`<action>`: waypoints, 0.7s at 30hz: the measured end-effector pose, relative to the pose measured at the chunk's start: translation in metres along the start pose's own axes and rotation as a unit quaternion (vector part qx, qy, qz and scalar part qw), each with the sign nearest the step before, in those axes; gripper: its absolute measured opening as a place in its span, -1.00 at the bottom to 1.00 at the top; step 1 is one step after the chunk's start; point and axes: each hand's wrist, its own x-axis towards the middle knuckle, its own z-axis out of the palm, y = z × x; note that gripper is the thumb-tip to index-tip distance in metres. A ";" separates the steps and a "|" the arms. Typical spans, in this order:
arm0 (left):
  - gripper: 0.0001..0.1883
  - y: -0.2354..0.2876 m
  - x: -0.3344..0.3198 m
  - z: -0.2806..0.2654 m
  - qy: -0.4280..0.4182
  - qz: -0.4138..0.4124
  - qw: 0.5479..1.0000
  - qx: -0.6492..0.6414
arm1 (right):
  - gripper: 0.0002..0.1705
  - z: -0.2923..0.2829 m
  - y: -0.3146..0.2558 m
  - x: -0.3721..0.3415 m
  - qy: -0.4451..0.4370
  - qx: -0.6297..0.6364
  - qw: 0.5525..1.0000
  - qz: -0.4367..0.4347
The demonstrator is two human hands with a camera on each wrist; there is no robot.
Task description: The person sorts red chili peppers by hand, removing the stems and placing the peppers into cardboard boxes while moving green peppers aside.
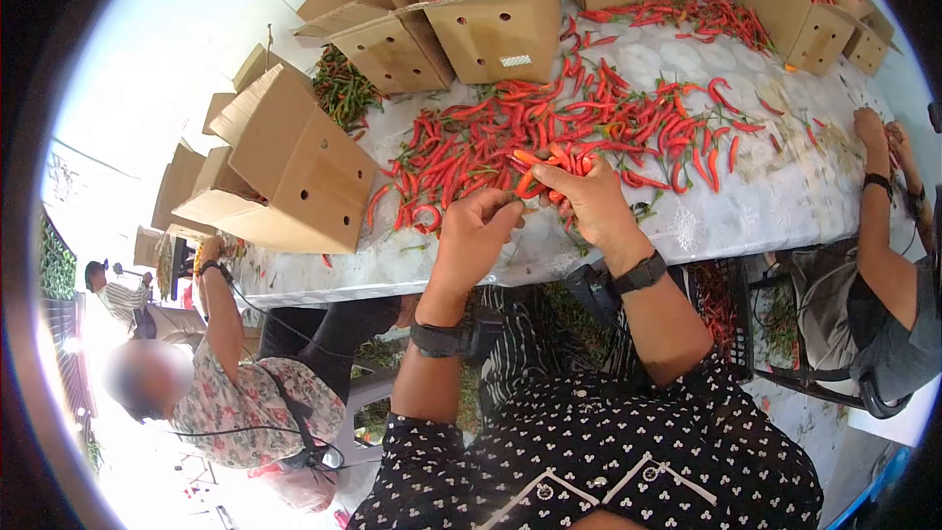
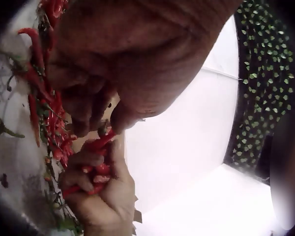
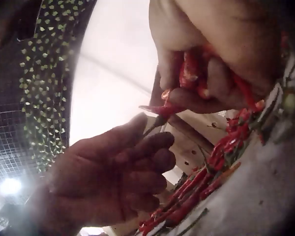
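Note:
Several red chilies are gripped in the right hand, over the near side of a loose chili pile. Just left of it, the left hand has thumb and forefinger together at a green stem. In the right wrist view that stem belongs to a chili sticking out of the right hand; the left hand pinches the stem, its other fingers curled. The left wrist view shows the held chilies bunched in the right palm, below the left hand.
Cardboard boxes line the table's far side, one with red chilies inside. Another box stands at left, beside green chilies. People work at both table ends, their hands at the right edge. A black crate is below.

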 end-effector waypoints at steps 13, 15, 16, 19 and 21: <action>-0.90 0.008 -0.013 0.009 0.024 0.185 0.982 0.038 | -0.83 -0.013 -0.007 0.006 -0.052 0.225 0.967 0.109; -0.90 0.008 -0.018 0.013 0.011 0.197 0.980 0.018 | -0.84 -0.012 -0.009 0.005 -0.001 0.235 0.965 0.114; -0.90 0.004 -0.017 0.017 0.013 0.206 0.978 0.017 | -0.85 -0.010 -0.010 0.004 0.049 0.246 0.960 0.124; -0.89 -0.017 -0.009 0.026 0.073 0.266 0.951 0.138 | -0.76 -0.017 -0.007 0.007 0.034 0.238 0.966 0.097; -0.89 -0.028 -0.005 0.031 0.087 0.308 0.927 0.194 | -0.67 -0.017 -0.014 0.004 0.020 0.240 0.968 0.064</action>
